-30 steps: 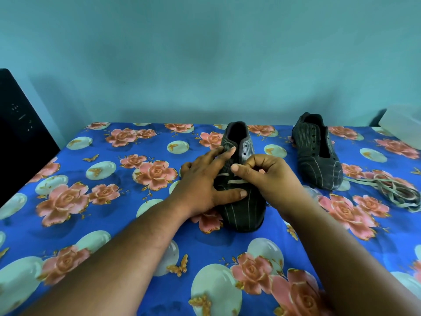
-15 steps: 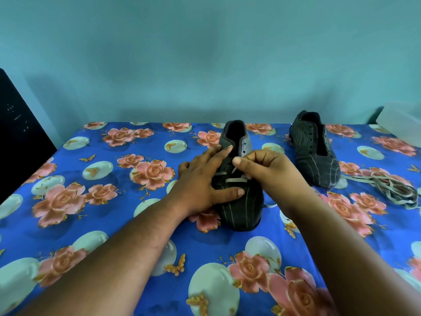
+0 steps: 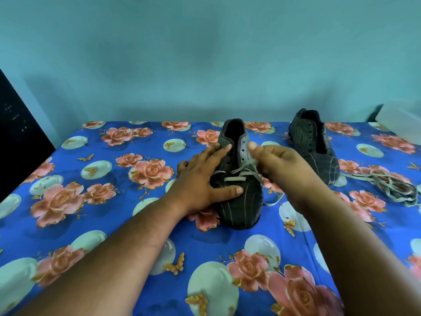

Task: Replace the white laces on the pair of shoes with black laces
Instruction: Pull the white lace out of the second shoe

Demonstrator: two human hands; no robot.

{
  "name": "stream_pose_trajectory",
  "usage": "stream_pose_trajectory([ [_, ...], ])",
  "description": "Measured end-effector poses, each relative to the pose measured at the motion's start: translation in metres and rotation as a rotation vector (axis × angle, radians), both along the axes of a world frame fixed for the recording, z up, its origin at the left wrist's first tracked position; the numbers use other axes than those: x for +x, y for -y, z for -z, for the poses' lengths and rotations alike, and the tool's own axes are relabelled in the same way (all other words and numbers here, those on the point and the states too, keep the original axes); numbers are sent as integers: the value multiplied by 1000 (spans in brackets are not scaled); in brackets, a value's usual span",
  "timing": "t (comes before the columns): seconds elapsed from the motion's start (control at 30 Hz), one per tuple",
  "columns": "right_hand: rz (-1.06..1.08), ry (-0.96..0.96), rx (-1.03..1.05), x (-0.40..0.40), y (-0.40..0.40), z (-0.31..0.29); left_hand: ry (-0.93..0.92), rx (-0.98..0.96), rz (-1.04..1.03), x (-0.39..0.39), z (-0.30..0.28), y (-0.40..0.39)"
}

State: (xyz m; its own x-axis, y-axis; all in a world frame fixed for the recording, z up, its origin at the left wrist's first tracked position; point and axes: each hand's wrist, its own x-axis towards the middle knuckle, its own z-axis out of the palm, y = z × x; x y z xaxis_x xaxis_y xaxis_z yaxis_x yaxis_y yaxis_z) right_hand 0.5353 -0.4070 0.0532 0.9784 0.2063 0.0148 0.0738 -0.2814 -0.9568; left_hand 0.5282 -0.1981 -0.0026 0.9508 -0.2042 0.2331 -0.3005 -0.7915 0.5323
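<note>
On a blue floral cloth (image 3: 114, 224), a person's left hand (image 3: 200, 179) lies open and flat on the near striped shoe (image 3: 239, 201), toe towards them, while the right hand (image 3: 280, 165), blurred, pinches its white lace (image 3: 245, 167). Half a second ago that hand sat lower over the eyelets; the lace is now drawn up and right. The second shoe (image 3: 316, 147) stands unlaced beside a loose lace pile (image 3: 391, 185); no writing is legible.

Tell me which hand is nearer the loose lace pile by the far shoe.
Right. The right hand works at the near shoe, on the side toward the lace pile; the left hand presses that shoe's opposite side, farther away.
</note>
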Motion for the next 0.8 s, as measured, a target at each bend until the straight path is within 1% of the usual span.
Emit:
stream_pose_trajectory([
  [0.03, -11, 68, -174, 0, 0, 2, 2, 0, 0, 0, 0, 0],
  [0.07, -16, 135, -288, 0, 1, 3, 3, 2, 0, 0, 0, 0],
  [0.1, -9, 173, -324, 0, 1, 3, 2, 4, -2, 0, 0, 0],
  [0.23, -20, 211, -235, -1, 4, -1, 6, 17, -9, 0, 1, 1],
  [0.3, -34, 197, -32, -2, 4, -4, 4, 4, -6, 0, 0, 0],
  [0.4, 71, 135, 482, 4, 7, -4, -3, -9, -1, -1, 0, -1],
  [0.43, 134, 89, 588, 7, 8, -5, -2, -10, 0, -2, 0, -1],
  [0.47, 195, 55, 592, 9, 9, -4, -1, -7, 0, -2, 0, -1],
  [0.5, 245, 45, 466, 12, 11, 0, 0, -1, 0, -1, 0, -1],
  [0.53, 278, 78, 224, 16, 14, 5, 2, 7, -1, -1, 0, -1],
  [0.6, 339, 253, -338, 22, 20, 21, 1, 19, 1, 1, 0, 0],
  [0.63, 361, 366, -520, 21, 20, 26, 0, 19, 1, 1, 0, -1],
  [0.67, 353, 469, -581, 20, 18, 27, -1, 15, 1, 1, 0, -1],
  [0.77, 209, 661, -468, 12, 4, 19, 1, 9, -1, 0, 0, 0],
  [0.8, 161, 693, -480, 8, 0, 18, 3, 11, 2, 0, 0, 0],
])
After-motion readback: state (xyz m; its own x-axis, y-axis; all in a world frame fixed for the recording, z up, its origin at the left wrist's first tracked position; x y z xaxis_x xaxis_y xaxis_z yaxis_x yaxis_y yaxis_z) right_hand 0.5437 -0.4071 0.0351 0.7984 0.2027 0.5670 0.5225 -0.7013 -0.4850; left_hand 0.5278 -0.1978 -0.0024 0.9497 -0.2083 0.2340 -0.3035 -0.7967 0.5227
